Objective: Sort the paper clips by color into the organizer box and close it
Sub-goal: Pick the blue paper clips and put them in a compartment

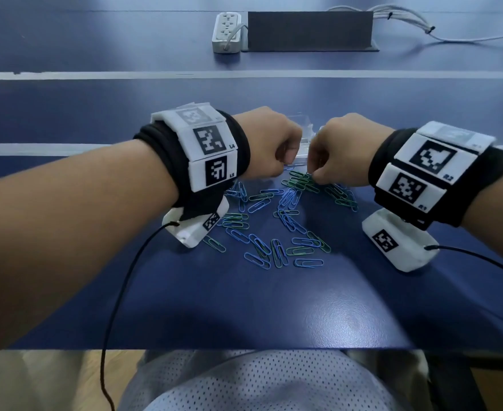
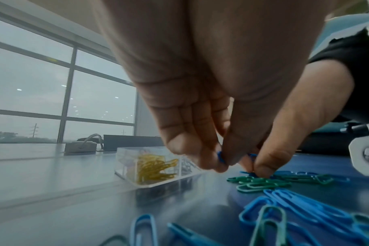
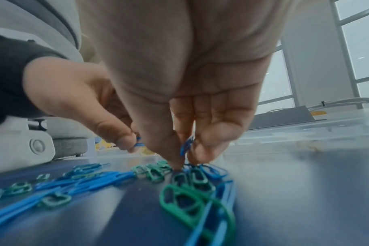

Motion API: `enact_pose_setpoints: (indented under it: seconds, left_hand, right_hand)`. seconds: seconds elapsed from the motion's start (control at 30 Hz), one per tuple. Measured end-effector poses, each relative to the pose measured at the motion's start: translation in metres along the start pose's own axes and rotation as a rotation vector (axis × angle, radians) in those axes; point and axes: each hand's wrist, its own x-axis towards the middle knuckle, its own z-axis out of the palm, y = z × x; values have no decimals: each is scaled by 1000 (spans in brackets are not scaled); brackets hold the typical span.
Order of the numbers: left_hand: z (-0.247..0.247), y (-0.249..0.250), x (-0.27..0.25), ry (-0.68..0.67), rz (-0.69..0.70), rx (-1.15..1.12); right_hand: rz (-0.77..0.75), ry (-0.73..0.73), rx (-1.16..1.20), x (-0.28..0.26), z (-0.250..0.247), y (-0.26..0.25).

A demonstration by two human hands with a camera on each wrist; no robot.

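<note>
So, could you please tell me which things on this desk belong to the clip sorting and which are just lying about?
Part of the job:
- blue paper clips and green paper clips loose on the table
- clear organizer box, with yellow clips in one compartment
- left hand and right hand, each pinching a blue clip

Just lying about:
- power strip
- dark panel
- white cables

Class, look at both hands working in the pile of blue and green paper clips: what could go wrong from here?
1. The left hand and right hand pinch blue clips right beside the green clips; an overlapping green one could tag along into the organizer box.
2. The wrist cables trail near loose clips and might scatter them.
</note>
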Motion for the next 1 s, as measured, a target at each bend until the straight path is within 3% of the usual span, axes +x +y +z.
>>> enact_pose_setpoints:
  seconds: [0.17,0.27,0.37,0.43,0.57,0.67,0.8,1.0]
  left_hand:
    - [-5,-4,-14,-77,-65,-50]
    - [-6,-11,-19,-162,-166,-268]
    - [-7,-20,-23,-260,-274,-584]
    - [-8,-24,-25,-288,-305,-656]
    - [-11,-31,-28,-226,-361,-596]
    - [-13,-37,-33,-187,-414,-299]
    - [-12,-54,-46,-114,-424,41]
    - [-10,-63,-58,-120,-439,81]
  right_hand:
    - [-30,17,-13,1,-1,-3]
    - [20,-4,63,3,-4,-1]
    - [81,-81,259,3,-7,6]
    - [113,-144,508,1,-8,10]
    - [265,-223,958,3,-8,23]
    - [334,-327,1131,2,-13,34]
    - [334,-249,989,4,-8,44]
    - [210,-92,210,-1,-1,44]
